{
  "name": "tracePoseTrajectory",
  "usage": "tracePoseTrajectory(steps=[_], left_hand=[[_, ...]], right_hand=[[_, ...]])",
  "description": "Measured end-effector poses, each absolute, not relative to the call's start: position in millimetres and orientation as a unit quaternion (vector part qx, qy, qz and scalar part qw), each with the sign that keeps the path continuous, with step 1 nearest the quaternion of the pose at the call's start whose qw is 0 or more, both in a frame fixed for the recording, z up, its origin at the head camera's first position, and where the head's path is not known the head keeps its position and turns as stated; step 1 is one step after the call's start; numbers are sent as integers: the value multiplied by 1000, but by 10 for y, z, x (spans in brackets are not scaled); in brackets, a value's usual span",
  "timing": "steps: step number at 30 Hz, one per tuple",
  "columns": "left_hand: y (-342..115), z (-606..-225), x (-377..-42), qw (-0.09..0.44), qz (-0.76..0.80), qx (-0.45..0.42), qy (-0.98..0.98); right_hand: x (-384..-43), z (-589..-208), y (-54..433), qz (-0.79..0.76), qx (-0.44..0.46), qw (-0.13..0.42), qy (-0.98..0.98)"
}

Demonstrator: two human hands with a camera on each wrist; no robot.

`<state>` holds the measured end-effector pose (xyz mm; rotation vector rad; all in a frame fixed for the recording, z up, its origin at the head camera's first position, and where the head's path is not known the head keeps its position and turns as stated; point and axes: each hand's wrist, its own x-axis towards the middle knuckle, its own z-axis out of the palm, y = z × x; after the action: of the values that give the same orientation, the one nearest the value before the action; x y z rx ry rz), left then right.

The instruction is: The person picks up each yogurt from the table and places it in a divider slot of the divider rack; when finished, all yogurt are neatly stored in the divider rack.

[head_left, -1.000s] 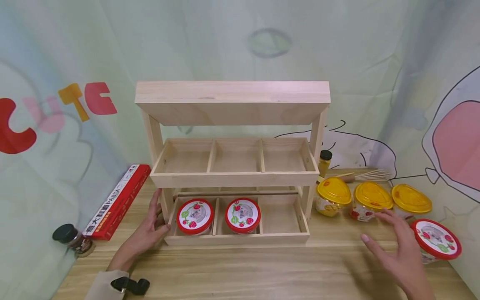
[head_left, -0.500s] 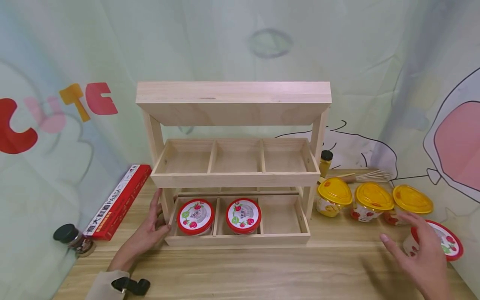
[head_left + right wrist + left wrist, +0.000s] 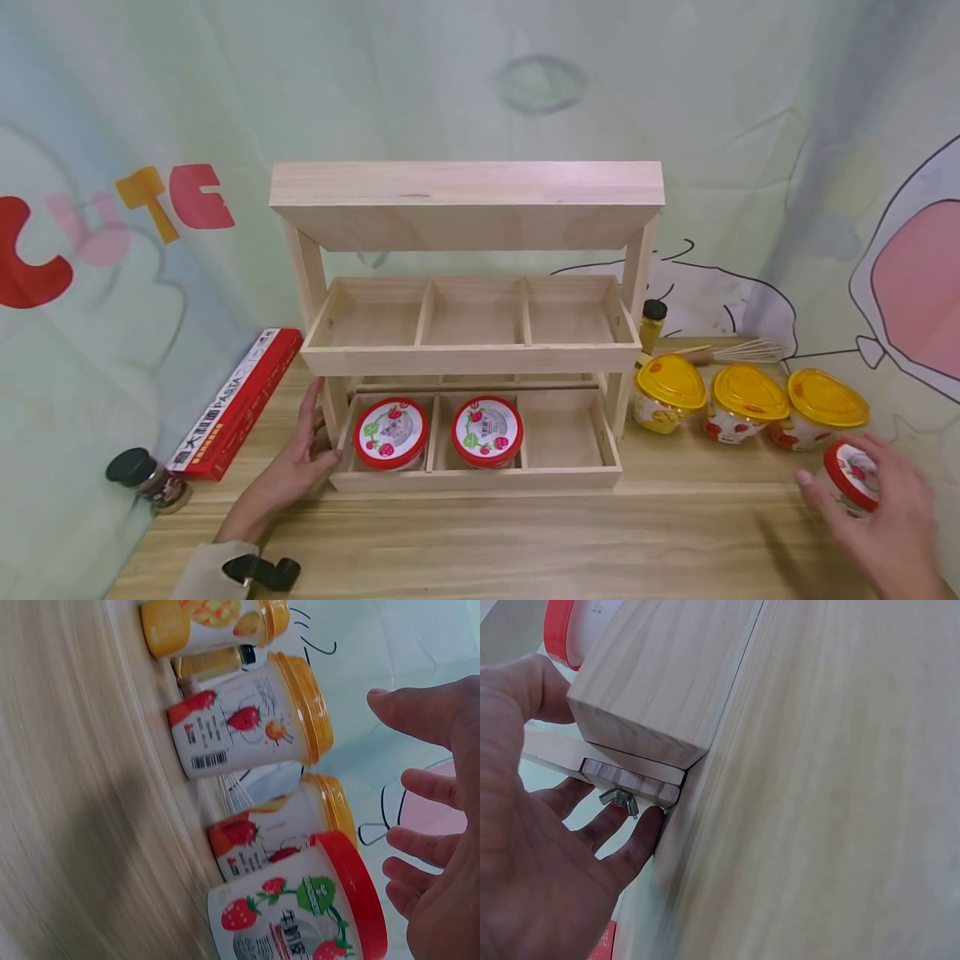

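A three-tier wooden rack [image 3: 465, 204] stands on the table. Two red-lidded strawberry cups [image 3: 391, 432] [image 3: 486, 429] sit in the left and middle slots of its bottom tray. My left hand [image 3: 300, 454] rests against the tray's left front corner. In the left wrist view the left hand [image 3: 547, 862] has its thumb on one side of the rack post [image 3: 660, 675] and straight fingers on the other. At the far right my right hand [image 3: 877, 517] reaches over a third red-lidded cup [image 3: 851, 479]. In the right wrist view the right hand [image 3: 439, 825] is spread just beside that cup's lid [image 3: 352, 900].
Three yellow-lidded cups [image 3: 667, 392] [image 3: 750, 400] [image 3: 825, 407] stand in a row right of the rack, with a small yellow bottle [image 3: 651, 323] and a whisk [image 3: 738, 352] behind. A red pasta box [image 3: 236, 400] and a dark-capped jar [image 3: 142, 479] lie at the left.
My right hand has moved right and down from the yellow-lidded cups onto the red-lidded cup, now covering most of it. The left hand has stayed put.
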<state>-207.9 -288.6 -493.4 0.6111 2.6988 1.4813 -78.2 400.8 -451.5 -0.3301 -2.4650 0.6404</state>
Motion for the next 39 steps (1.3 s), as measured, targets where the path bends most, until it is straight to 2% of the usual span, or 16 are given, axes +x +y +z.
tracePoseTrajectory(steps=[3, 7, 10, 24, 31, 39], left_hand=[[-2880, -4931, -2077, -1, 480, 194, 855], [-2871, -4934, -2075, 0, 491, 194, 849], [-2870, -4941, -2074, 1, 492, 192, 849], [-2867, -4928, -2068, 2, 495, 191, 848], [-2867, -4924, -2055, -9, 495, 201, 845], [-2881, -4955, -2075, 0, 490, 199, 849]], right_hand=[[-767, -4519, 4050, 234, -144, 276, -921], [-771, -4497, 4109, 217, -205, 216, -930], [-777, -4488, 4157, 199, -230, 192, -933], [-767, -4626, 4242, 187, -255, 222, -923], [-742, -4717, 4244, 196, -231, 251, -919], [-731, -4758, 4225, 243, -269, 235, -902]])
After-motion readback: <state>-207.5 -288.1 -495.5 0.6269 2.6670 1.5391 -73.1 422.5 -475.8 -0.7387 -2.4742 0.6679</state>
